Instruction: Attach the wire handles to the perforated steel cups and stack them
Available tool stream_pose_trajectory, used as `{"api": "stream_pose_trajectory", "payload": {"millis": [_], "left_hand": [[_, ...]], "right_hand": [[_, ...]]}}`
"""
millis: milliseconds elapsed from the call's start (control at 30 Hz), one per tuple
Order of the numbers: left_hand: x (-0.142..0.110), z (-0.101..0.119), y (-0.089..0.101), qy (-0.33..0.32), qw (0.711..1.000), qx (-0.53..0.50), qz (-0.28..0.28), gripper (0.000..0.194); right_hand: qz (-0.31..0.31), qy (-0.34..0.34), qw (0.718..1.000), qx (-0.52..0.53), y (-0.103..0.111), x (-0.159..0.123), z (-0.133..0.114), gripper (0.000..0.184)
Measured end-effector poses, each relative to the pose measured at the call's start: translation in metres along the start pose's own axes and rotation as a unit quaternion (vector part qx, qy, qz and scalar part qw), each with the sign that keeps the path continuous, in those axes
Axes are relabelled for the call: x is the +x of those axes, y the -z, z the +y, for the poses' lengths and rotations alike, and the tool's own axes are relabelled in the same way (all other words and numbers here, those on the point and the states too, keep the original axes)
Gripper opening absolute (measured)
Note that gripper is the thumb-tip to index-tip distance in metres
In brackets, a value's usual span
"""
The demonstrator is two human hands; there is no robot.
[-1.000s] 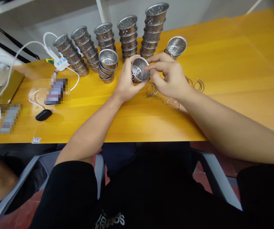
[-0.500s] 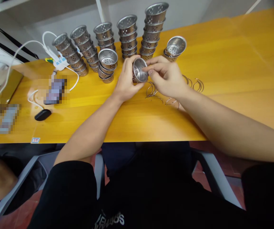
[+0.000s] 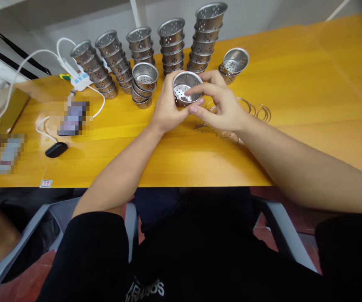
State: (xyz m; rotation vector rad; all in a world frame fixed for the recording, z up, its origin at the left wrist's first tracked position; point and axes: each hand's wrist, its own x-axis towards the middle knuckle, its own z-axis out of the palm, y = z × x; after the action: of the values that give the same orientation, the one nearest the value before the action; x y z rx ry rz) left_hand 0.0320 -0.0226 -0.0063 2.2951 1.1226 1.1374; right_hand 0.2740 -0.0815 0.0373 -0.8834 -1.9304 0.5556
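A small perforated metal cup (image 3: 180, 89) is tilted toward me above the table, its holed bottom showing. My left hand (image 3: 164, 105) is closed around its left side, with the thumb below. My right hand (image 3: 223, 100) is at the cup's right side. Its index finger reaches inside over the rim, while the thumb lies low near the left thumb and other fingers sit by the far rim. Whether a small piece is under that fingertip is hidden. Thin curved wire pieces (image 3: 264, 113) lie on the table beneath and beyond my right wrist.
Several stacks of like cups (image 3: 171, 46) stand along the back, with a shorter stack (image 3: 144, 84) left of my hands and a small one (image 3: 233, 65) to the right. A phone (image 3: 73, 119), white cables, a power strip (image 3: 82, 80) and a black oval object (image 3: 56, 149) lie left.
The cup has turned so its opening faces me more. My right hand has closed in on it, the index finger going deeper inside and the thumb dropping beside the left thumb.
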Motion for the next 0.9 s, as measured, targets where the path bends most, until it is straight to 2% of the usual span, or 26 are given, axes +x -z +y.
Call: {"api": "stream_pose_trajectory", "payload": {"millis": [67,133,233,300,433,567,767,900], "left_hand": [[0.0,0.013,0.008,0.032,0.999,0.012,-0.001,0.111],[0.0,0.017,0.013,0.046,0.999,0.016,0.005,0.119],[0.002,0.011,0.012,0.073,0.997,0.015,0.008,0.131],[0.002,0.004,0.007,0.11,0.994,-0.001,0.005,0.137],[0.006,-0.008,-0.003,0.163,0.985,-0.053,-0.007,0.138],[0.01,-0.008,-0.005,0.148,0.988,-0.049,-0.012,0.125],[0.008,-0.001,-0.006,0.114,0.991,-0.057,-0.049,0.114],[0.006,0.003,-0.005,0.105,0.991,-0.058,-0.058,0.105]], "right_hand": [[0.019,-0.003,1.0,-0.019,0.003,0.001,0.0,0.065],[0.064,-0.004,0.997,-0.037,0.006,0.002,0.003,0.057],[0.141,0.0,0.988,-0.058,0.009,0.006,0.014,0.057],[0.162,-0.007,0.985,-0.055,0.01,0.009,0.024,0.064],[0.135,-0.045,0.99,-0.016,0.008,0.014,0.038,0.069],[0.097,-0.039,0.994,-0.005,0.002,0.015,0.042,0.065],[0.075,-0.013,0.997,-0.026,-0.004,0.013,0.052,0.06],[0.059,-0.007,0.998,-0.035,-0.004,0.011,0.057,0.064]]}}
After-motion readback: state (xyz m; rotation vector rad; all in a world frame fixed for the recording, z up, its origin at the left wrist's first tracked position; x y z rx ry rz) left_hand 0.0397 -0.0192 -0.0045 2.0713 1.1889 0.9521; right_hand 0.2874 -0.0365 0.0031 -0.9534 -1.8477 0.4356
